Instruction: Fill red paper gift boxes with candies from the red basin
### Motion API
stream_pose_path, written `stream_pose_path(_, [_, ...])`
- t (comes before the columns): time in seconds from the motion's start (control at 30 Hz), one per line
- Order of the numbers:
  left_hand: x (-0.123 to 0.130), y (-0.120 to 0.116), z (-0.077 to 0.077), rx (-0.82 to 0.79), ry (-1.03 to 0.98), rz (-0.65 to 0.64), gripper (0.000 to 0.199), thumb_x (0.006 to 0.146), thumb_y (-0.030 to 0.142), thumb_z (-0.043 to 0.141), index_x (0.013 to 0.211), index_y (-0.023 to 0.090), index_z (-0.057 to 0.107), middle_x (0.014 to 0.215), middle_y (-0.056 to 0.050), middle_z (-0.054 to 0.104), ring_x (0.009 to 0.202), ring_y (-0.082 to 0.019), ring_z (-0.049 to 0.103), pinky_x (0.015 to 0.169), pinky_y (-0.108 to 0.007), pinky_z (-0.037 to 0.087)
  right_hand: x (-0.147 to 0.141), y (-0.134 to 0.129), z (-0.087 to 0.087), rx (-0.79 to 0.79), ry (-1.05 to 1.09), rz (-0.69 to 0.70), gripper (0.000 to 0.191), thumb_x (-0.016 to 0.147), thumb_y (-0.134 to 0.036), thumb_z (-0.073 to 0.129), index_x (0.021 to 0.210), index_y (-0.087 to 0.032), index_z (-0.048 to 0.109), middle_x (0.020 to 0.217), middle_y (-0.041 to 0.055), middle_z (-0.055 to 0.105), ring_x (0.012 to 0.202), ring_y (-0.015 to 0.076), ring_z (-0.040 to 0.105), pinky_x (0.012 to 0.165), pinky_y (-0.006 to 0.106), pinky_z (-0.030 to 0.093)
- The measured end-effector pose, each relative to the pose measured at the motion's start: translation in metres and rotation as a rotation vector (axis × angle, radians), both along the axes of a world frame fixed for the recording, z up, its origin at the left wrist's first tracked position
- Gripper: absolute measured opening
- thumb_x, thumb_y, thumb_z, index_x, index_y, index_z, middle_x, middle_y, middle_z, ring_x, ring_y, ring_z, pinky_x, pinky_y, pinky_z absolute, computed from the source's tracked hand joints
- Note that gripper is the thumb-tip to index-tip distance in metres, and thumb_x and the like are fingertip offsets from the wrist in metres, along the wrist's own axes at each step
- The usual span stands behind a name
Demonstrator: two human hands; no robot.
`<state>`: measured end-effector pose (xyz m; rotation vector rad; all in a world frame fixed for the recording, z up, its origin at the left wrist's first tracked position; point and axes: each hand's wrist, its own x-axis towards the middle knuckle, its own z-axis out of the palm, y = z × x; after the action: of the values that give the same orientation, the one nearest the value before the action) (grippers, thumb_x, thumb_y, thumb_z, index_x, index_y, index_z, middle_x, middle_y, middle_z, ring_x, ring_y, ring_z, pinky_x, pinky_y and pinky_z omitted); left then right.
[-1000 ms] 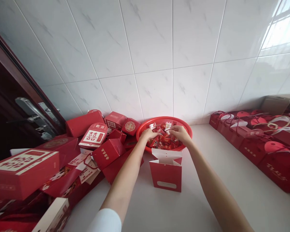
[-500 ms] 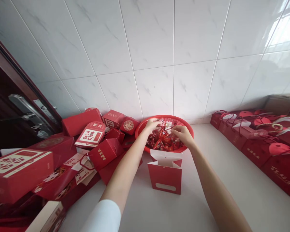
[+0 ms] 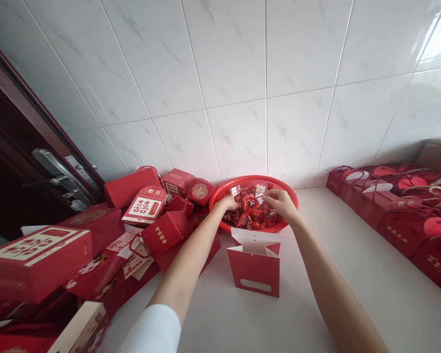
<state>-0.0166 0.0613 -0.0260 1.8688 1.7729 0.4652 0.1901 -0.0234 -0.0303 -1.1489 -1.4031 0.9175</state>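
Red-wrapped candies (image 3: 250, 214) fill a red plastic basket (image 3: 289, 190) by the wall. My left hand (image 3: 230, 202) reaches over the basket's left side, fingers bent down among the candies and partly hidden. At the right side, my right hand (image 3: 281, 202) has thumb and fingers pinched together over the candies, close to a small white-and-red packet (image 3: 259, 190); what the pinch holds is too small to make out. Between my forearms, in front of the basket, a red paper gift box (image 3: 255, 269) stands upright with its top flaps up.
Red gift boxes (image 3: 143, 206), some with white labels, lie in a jumbled pile on the left. A row of red handled boxes (image 3: 400, 215) lines the right of the white tabletop (image 3: 316, 304). Tiled wall (image 3: 238, 137) rises behind; a dark door (image 3: 18, 147) is at far left.
My left hand has moved down and slightly left, its fingers now lower among the candies. My right hand stays over the basket's right side. The view has shifted slightly.
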Motion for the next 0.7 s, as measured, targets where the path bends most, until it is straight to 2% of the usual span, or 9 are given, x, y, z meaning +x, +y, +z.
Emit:
stream_pose_path(0.13, [0.009, -0.001, -0.001, -0.119, -0.026, 0.024, 0.033, 0.097, 0.036, 0.061, 0.126, 0.019, 0.061, 0.129, -0.011, 0.062, 0.109, -0.023, 0.064, 0.092, -0.044, 0.056, 0.001, 0.001, 0.0, 0.004, 0.008, 0.016, 0.015, 0.073, -0.031, 0.066, 0.064, -0.02, 0.064, 0.056, 0.0014, 0.063, 0.052, 0.016, 0.059, 0.051, 0.027, 0.048])
stream_pose_path(0.23, [0.014, -0.001, 0.008, -0.084, -0.15, 0.031, 0.018, 0.088, 0.022, 0.07, 0.105, 0.018, 0.069, 0.109, -0.007, 0.071, 0.103, -0.024, 0.067, 0.088, -0.036, 0.056, 0.001, 0.0, 0.0, -0.004, 0.014, 0.031, 0.016, 0.074, -0.032, 0.067, 0.066, -0.019, 0.066, 0.057, 0.0019, 0.064, 0.053, 0.0162, 0.059, 0.051, 0.027, 0.048])
stream_pose_path(0.3, [0.018, -0.001, 0.017, -0.044, -0.274, 0.032, 0.019, 0.08, 0.013, 0.073, 0.098, 0.019, 0.069, 0.096, -0.003, 0.074, 0.096, -0.022, 0.069, 0.082, -0.03, 0.055, 0.0, 0.0, 0.001, -0.011, 0.021, 0.021, 0.015, 0.075, -0.031, 0.067, 0.066, -0.019, 0.066, 0.059, 0.0025, 0.065, 0.055, 0.0166, 0.061, 0.051, 0.027, 0.049])
stream_pose_path(0.5, [0.036, -0.012, 0.043, 0.018, -0.646, -0.042, 0.041, 0.077, 0.009, 0.071, 0.116, 0.019, 0.064, 0.11, -0.004, 0.072, 0.086, -0.013, 0.07, 0.076, -0.023, 0.055, -0.001, -0.001, 0.003, -0.011, 0.128, -0.064, 0.006, 0.072, -0.025, 0.065, 0.073, -0.019, 0.065, 0.068, 0.0025, 0.069, 0.06, 0.0174, 0.066, 0.055, 0.027, 0.051])
stream_pose_path(0.6, [0.041, -0.023, 0.044, 0.01, -0.76, -0.086, 0.043, 0.077, 0.006, 0.067, 0.118, 0.018, 0.063, 0.107, -0.005, 0.071, 0.083, -0.012, 0.069, 0.073, -0.022, 0.055, -0.001, 0.0, 0.002, 0.003, 0.16, -0.115, 0.011, 0.073, -0.027, 0.066, 0.079, -0.019, 0.064, 0.069, 0.0017, 0.068, 0.062, 0.0176, 0.067, 0.057, 0.028, 0.053])
stream_pose_path(0.7, [0.042, -0.031, 0.037, 0.006, -0.845, -0.105, 0.041, 0.079, 0.007, 0.065, 0.119, 0.018, 0.062, 0.101, -0.004, 0.071, 0.08, -0.012, 0.068, 0.073, -0.024, 0.056, -0.001, 0.003, 0.001, -0.009, 0.195, -0.154, 0.022, 0.074, -0.035, 0.069, 0.087, -0.02, 0.061, 0.07, 0.0008, 0.068, 0.062, 0.0176, 0.068, 0.059, 0.029, 0.055])
